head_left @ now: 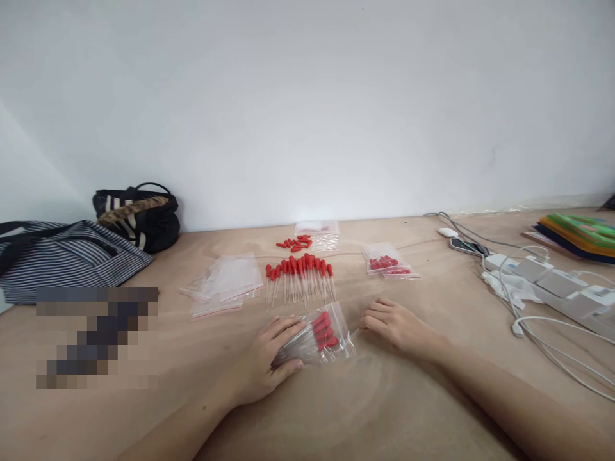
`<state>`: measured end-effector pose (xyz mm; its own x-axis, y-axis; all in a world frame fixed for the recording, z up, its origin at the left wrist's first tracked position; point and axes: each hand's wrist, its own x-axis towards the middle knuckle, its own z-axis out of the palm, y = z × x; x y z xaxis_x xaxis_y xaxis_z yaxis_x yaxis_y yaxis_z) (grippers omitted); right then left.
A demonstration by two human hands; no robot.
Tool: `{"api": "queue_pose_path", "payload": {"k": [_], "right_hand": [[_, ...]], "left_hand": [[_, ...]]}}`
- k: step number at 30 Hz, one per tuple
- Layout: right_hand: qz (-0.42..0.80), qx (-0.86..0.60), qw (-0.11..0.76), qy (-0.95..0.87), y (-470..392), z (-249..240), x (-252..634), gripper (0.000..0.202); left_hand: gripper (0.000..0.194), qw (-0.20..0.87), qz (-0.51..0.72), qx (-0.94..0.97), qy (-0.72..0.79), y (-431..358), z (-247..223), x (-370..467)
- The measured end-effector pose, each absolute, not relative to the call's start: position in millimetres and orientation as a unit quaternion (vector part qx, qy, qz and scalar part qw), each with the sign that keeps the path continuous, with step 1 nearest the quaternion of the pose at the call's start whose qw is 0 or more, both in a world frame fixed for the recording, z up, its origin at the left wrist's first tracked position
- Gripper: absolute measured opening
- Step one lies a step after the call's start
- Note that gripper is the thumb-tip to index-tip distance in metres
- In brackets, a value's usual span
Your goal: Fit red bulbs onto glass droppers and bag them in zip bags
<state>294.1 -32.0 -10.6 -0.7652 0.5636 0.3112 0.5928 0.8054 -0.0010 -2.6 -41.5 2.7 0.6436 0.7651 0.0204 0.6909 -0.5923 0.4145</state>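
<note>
My left hand (276,352) grips a clear zip bag (342,330) by its left end, thumb at the near side and fingers over the top. Inside the bag lie several glass droppers with red rubber bulbs (324,331) pointing right. Just right of the bag's opening is my right hand (391,323), its fingers curled together. A thin clear edge shows by its fingertips; what they hold, if anything, I cannot make out. Beyond the bag, several red-bulbed droppers (300,282) lie in a row, tips toward me.
Flat zip bags (233,282) are stacked on the left. Loose red bulbs (298,242) and clear tubes (325,242) lie at the back. Bagged red bulbs (384,261) sit to the right. A power strip (557,288) with cables is far right; a striped bag (77,256) is left.
</note>
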Motion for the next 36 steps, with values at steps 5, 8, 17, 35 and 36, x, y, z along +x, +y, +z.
{"api": "queue_pose_path", "payload": {"k": [5, 8, 17, 35, 36], "right_hand": [[0.06, -0.287, 0.203, -0.934, -42, -14, 273, 0.025], [0.196, -0.296, 0.273, -0.894, -43, -17, 265, 0.016], [0.395, -0.337, 0.313, -0.795, -33, -19, 273, 0.015], [0.447, -0.426, 0.301, -0.727, -17, -28, 253, 0.014], [0.423, -0.432, 0.312, -0.733, -15, -26, 257, 0.013]], "left_hand": [[0.052, 0.191, 0.093, 0.884, 0.416, -41, 1, -3], [0.052, 0.182, 0.089, 0.886, 0.417, -41, 1, -3], [0.052, 0.18, 0.082, 0.89, 0.411, -40, 3, -1], [0.052, 0.183, 0.108, 0.889, 0.406, -40, 1, -3], [0.052, 0.183, 0.11, 0.889, 0.405, -39, -1, -4]]}}
